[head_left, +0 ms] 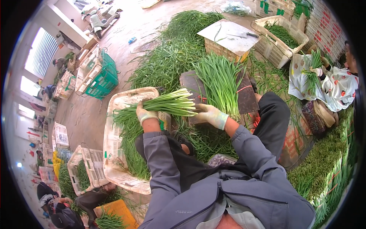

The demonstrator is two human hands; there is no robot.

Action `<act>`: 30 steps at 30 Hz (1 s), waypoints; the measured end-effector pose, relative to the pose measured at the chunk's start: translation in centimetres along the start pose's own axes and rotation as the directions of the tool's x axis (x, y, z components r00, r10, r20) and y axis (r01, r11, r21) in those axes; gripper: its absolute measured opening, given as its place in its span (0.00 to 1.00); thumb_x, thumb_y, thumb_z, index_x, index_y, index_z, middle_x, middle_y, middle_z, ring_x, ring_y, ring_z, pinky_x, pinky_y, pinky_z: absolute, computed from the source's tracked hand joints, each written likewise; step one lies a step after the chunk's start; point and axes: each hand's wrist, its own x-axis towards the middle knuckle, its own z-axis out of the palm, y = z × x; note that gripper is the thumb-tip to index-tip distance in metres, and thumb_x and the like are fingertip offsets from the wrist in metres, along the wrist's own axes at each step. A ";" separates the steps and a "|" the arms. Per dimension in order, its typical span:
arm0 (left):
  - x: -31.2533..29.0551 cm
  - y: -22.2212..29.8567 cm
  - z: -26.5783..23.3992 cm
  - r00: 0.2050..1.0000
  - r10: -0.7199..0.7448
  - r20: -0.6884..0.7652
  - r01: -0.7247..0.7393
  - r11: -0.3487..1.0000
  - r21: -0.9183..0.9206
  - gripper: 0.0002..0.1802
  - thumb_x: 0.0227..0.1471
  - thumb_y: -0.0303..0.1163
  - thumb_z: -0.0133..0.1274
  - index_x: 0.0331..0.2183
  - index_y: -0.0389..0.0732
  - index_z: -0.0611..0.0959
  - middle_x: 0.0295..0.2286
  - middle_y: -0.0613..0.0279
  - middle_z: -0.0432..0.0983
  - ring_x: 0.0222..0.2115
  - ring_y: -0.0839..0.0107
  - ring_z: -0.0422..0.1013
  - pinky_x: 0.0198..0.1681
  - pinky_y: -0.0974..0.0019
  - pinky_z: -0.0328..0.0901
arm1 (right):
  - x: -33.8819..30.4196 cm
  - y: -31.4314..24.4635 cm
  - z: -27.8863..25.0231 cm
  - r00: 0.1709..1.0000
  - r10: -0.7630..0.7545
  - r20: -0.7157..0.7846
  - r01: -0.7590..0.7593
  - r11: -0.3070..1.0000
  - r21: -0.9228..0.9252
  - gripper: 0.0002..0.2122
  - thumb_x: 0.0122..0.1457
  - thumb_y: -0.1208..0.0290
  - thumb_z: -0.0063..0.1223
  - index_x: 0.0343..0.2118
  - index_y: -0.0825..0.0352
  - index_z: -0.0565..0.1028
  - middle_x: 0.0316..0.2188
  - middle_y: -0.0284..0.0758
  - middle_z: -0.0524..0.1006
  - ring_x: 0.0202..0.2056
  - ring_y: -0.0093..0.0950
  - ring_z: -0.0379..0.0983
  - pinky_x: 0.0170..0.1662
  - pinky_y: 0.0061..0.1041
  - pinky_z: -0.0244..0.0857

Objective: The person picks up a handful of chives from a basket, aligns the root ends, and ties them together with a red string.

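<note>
A bunch of green chives [169, 102] lies sideways in front of me, pale stem ends pointing right. My left hand [146, 111], in a pale stained glove, is closed round its leafy part. Gloved too, my right hand [213, 115] has its fingers closed at the stem ends. Just beyond it, a larger heap of chives [219, 78] rests on a dark board [189, 83], with red ties near the stems. Below my left hand stands a long white crate [109, 160], with loose chives [135, 150] in it.
A big pile of chives [164, 63] covers the floor ahead. A knife [248, 34] lies on a white board [225, 31] over a crate. Someone at the right holds chives [314, 72]. Bundled chives [324, 168] line the lower right. A green crate [101, 78] stands at the left.
</note>
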 end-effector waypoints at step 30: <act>-2.7 -0.1 2.1 0.997 0.058 0.042 -0.054 0.995 -0.087 0.16 0.59 0.40 0.43 0.28 0.41 0.77 0.26 0.58 0.75 0.31 0.56 0.71 0.39 0.46 0.69 | -2.7 4.8 -0.9 0.971 0.040 -0.237 0.010 0.979 0.205 0.30 0.62 0.51 0.51 0.60 0.67 0.63 0.57 0.46 0.69 0.56 0.38 0.68 0.59 0.38 0.61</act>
